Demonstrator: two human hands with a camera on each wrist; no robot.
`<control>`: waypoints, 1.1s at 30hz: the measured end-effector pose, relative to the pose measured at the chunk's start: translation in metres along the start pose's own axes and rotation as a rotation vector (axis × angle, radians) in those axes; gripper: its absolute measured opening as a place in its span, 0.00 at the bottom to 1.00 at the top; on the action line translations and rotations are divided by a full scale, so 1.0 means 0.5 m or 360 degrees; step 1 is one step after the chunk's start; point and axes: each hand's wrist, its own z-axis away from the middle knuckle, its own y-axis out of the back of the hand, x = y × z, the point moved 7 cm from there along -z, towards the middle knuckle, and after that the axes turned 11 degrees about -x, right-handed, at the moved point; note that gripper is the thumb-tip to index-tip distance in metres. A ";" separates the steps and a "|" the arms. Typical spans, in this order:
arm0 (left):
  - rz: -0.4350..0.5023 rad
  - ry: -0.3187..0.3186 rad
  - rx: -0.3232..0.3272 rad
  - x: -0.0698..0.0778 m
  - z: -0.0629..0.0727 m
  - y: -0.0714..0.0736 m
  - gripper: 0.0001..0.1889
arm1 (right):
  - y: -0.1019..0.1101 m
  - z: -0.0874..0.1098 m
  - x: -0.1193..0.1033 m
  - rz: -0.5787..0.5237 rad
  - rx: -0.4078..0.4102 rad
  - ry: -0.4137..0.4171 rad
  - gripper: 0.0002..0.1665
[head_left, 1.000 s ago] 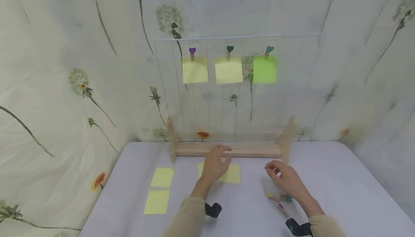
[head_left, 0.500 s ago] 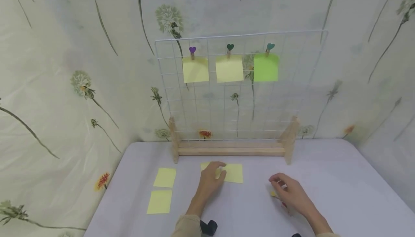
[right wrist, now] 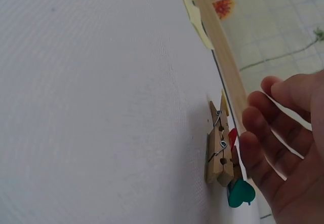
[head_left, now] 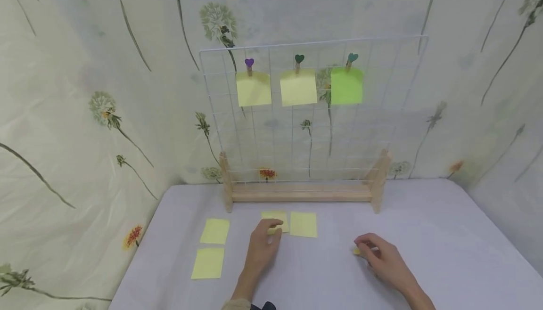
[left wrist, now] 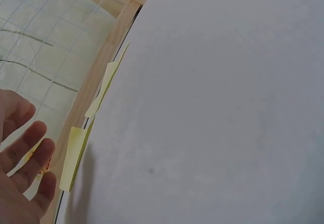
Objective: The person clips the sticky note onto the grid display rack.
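Observation:
My left hand point(head_left: 259, 248) hovers by a pale yellow sticky note point(head_left: 271, 216), its fingers loosely curved and holding nothing. That note is partly covered by the hand; a second yellow note point(head_left: 303, 224) lies just right of it. Over on the right, my right hand point(head_left: 388, 262) is bent above several small wooden clothespins point(right wrist: 218, 155), which it mostly hides in the head view. One clothespin has a teal heart point(right wrist: 241, 192); red and yellow bits show on others. In the right wrist view, a gap separates the curved right fingers point(right wrist: 260, 125) from most of the clothespins.
Behind the notes stands a white wire grid in a wooden base point(head_left: 301, 196). Clothespins with hearts hold two yellow notes point(head_left: 253, 89) and a green note point(head_left: 347, 86) on it. Two more yellow notes point(head_left: 208, 263) lie at the left of the white table point(head_left: 314, 277).
My left hand has drawn back to the left and nearer to me, uncovering the right-hand note. My right hand has come down over the clothespins. The head view has shifted slightly.

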 end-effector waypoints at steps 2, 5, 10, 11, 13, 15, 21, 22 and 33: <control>0.0036 0.0011 0.0030 -0.006 0.010 0.012 0.11 | 0.004 0.005 0.004 -0.0021 0.0025 -0.0015 0.12; 0.0040 0.0023 0.0087 -0.016 0.027 0.026 0.11 | 0.013 0.019 0.006 0.0077 0.0109 -0.0009 0.12; 0.0006 0.0019 0.0188 -0.023 0.053 0.054 0.11 | 0.025 0.045 0.009 0.0226 0.0261 0.0035 0.11; 0.0014 0.0023 0.0200 -0.026 0.057 0.062 0.11 | 0.027 0.049 0.011 0.0217 0.0281 0.0041 0.10; -0.0009 0.0033 0.0227 -0.034 0.063 0.078 0.11 | 0.030 0.055 0.018 0.0202 0.0321 0.0046 0.10; -0.0030 0.0044 0.0266 -0.045 0.070 0.100 0.11 | 0.034 0.060 0.027 0.0182 0.0357 0.0043 0.10; -0.0127 -0.0006 0.0503 -0.084 0.105 0.181 0.12 | 0.056 0.076 0.057 0.0142 0.0423 -0.0063 0.13; -0.0131 -0.0014 0.0546 -0.091 0.111 0.193 0.12 | 0.059 0.078 0.060 0.0134 0.0429 -0.0079 0.13; -0.0247 0.0657 0.0846 -0.206 0.212 0.324 0.09 | 0.050 0.102 0.073 0.0063 0.0271 -0.0193 0.16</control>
